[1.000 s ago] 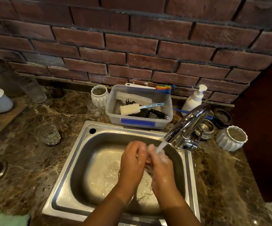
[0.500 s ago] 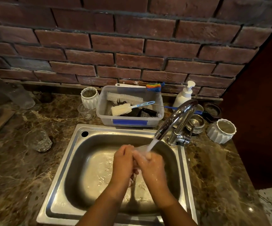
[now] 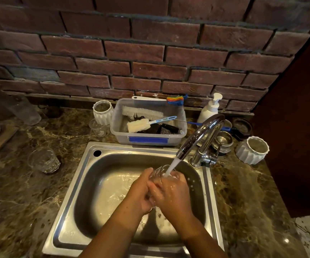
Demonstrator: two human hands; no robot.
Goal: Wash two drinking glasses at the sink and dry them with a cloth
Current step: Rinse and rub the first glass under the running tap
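Note:
Over the steel sink (image 3: 87,185) my left hand (image 3: 141,192) and my right hand (image 3: 170,192) are clasped around a clear drinking glass (image 3: 158,170). Only its rim shows above my fingers. Water streams from the chrome faucet (image 3: 202,136) straight into the glass. A second clear glass (image 3: 44,160) stands upright on the marble counter, left of the sink. No drying cloth is in view.
Behind the sink sits a plastic tub (image 3: 148,141) holding brushes, with a soap pump bottle (image 3: 209,109) to its right. White ribbed cups (image 3: 251,149) (image 3: 103,111), a small glass (image 3: 98,127) and steel bowls (image 3: 223,141) ring the basin. A brick wall rises behind.
Both hands stayed clasped on the glass under the running water, shifting slightly as they rub it. The camera view dipped and moved closer; a green cloth at lower left left the frame.

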